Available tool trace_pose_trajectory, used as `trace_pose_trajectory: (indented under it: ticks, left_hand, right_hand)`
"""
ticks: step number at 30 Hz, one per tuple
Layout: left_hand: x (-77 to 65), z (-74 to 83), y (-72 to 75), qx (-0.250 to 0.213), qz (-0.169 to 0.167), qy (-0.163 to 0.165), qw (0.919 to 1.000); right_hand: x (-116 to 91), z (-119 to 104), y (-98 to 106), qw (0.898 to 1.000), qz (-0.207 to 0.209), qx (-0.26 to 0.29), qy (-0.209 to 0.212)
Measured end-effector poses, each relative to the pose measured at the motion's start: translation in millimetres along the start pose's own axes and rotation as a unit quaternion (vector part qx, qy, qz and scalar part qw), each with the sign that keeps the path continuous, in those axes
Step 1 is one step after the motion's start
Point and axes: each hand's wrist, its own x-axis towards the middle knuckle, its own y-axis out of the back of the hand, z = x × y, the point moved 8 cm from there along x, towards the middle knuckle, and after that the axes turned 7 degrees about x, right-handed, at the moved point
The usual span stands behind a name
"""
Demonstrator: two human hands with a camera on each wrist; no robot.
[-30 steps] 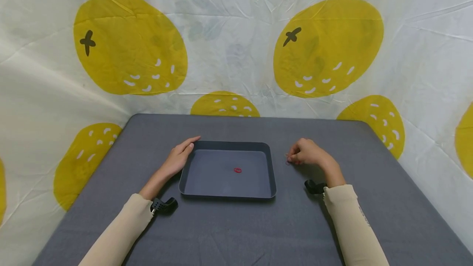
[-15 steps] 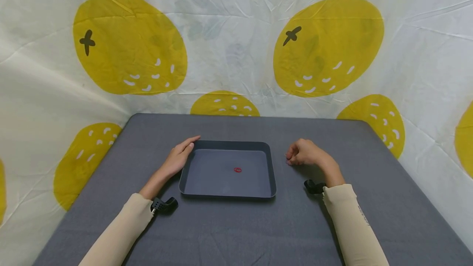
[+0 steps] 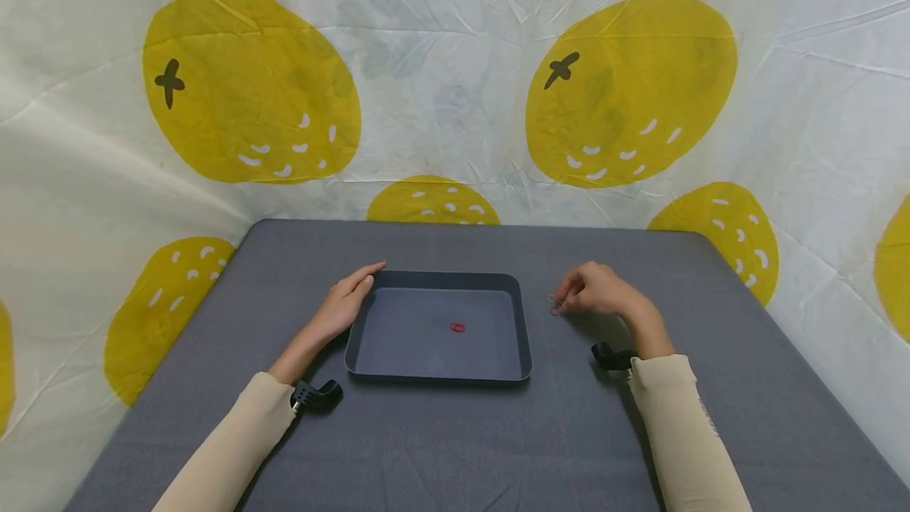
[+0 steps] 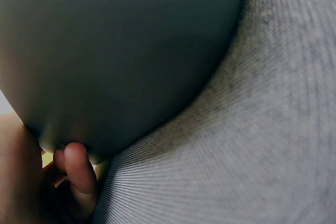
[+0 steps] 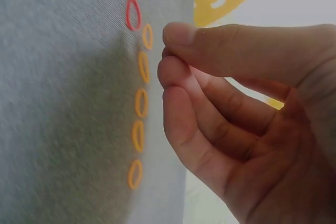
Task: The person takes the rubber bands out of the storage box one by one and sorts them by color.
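My left hand [image 3: 343, 303] lies along the left side of a shallow dark grey tray [image 3: 437, 378], fingers stretched out beside its far left corner and thumb at the rim. In the left wrist view its fingertips [image 4: 76, 156] touch the tray's outer wall [image 4: 147, 66]. Inside the tray lie red rubber bands [image 3: 457, 328], partly overlapping. Right of the tray, my right hand [image 3: 593, 288] hovers with fingers loosely bent and nothing visible between them. Beside its fingertips, the right wrist view shows a red rubber band [image 5: 134, 14] at the end of a row of several orange rubber bands [image 5: 141, 103].
A grey cloth covers the table [image 3: 441, 449]. White fabric with yellow fruit prints [image 3: 633, 89] hangs behind it and along both sides. Black wrist devices [image 3: 317, 397] sit at both cuffs, low over the cloth.
The right hand first dips over the rubber bands, hiding them, then draws slightly back up and right, so they show again. The left hand and tray stay put.
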Motion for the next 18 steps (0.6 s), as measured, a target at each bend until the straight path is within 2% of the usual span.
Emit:
trace_pose_trajectory:
  ticks: [5, 10, 18]
  left_hand:
    - [0.9, 0.2, -0.2, 0.000, 0.000, -0.001, 1.0000]
    - [0.3, -0.5, -0.5, 0.000, -0.002, -0.001, 1.0000]
    - [-0.9, 0.4, -0.7, 0.004, -0.002, 0.004, 1.0000]
  right_hand:
    - [-6, -1, 11, 1.000, 0.013, -0.005, 0.000]
    - [-9, -4, 17, 1.000, 0.018, 0.013, -0.010]
    - [-12, -22, 24, 0.999, 0.037, -0.003, 0.013]
